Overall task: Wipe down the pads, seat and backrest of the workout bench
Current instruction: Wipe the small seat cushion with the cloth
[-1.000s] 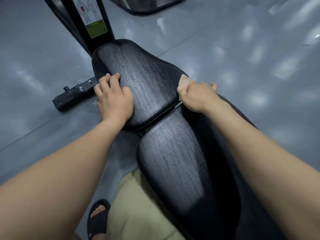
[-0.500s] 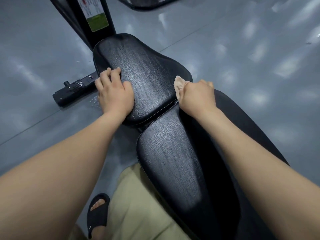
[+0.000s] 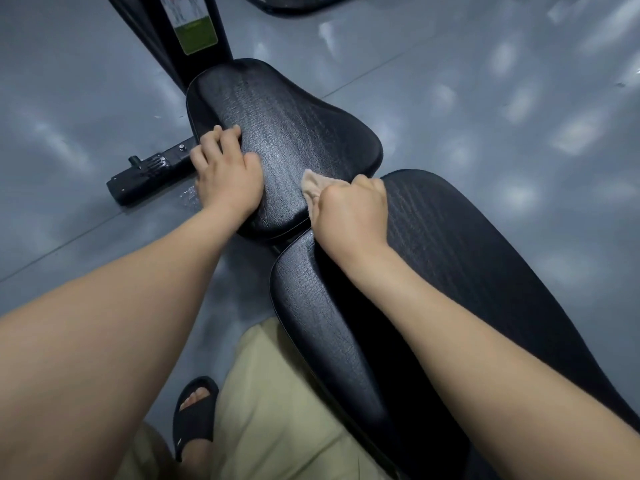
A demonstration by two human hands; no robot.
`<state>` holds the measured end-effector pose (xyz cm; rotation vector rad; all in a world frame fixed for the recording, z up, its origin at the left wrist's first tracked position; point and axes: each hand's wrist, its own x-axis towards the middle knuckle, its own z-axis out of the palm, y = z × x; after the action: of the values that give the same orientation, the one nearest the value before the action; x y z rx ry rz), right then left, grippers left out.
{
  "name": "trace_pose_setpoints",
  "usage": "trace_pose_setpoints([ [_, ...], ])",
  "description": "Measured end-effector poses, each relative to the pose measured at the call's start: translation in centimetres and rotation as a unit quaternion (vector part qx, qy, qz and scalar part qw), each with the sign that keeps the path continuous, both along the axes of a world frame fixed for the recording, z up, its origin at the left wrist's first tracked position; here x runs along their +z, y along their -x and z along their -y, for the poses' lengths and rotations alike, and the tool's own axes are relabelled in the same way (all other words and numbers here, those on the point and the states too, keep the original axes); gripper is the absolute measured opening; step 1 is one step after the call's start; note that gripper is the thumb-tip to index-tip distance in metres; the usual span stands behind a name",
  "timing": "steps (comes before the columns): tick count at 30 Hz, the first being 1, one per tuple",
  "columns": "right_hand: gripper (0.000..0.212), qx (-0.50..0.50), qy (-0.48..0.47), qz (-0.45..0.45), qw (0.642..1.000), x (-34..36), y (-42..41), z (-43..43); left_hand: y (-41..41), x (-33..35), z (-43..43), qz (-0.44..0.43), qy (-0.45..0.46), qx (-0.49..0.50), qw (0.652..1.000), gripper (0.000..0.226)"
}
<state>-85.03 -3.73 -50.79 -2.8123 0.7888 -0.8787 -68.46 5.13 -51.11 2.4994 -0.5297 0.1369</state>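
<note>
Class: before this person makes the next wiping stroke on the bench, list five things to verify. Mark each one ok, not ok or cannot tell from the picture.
1. Cloth held firmly: ok. The right hand grips the cloth.
2. Cloth on the padding: ok. It lies on the seat, near the gap to the backrest.
3. Bench steadied: ok. The left hand rests on the seat's left edge.
4. Whole seat free to wipe: not ok. The left hand covers part of it.
5. Cloth clean and damp: cannot tell.
</note>
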Motion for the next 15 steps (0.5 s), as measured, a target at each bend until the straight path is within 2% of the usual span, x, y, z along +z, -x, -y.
trace_pose_setpoints([
  [4, 0.011, 0.018, 0.03, -0.065, 0.997, -0.4, 0.3, -1.3, -0.1, 0.0, -0.3, -0.004, -0.01, -0.026, 1.0, 0.053],
  [8, 0.007, 0.036, 0.044, -0.002, 0.998, 0.6, -0.7, 0.7, 0.2, -0.2, -0.5, -0.005, -0.013, -0.026, 1.0, 0.053],
  [10, 0.017, 0.066, 0.032, -0.062, 0.995, -0.2, -1.3, 1.6, 0.2, -0.2, -0.5, 0.004, -0.01, -0.03, 0.999, 0.053],
  [13, 0.049, 0.111, 0.006, -0.149, 0.983, -1.8, -1.3, 2.6, 0.2, -0.3, -0.5, 0.01, -0.002, -0.032, 0.999, 0.053],
  [15, 0.056, 0.131, -0.031, -0.18, 0.974, -1.3, -1.8, 3.8, 0.2, -0.4, -0.7, 0.011, 0.006, -0.031, 0.999, 0.052],
])
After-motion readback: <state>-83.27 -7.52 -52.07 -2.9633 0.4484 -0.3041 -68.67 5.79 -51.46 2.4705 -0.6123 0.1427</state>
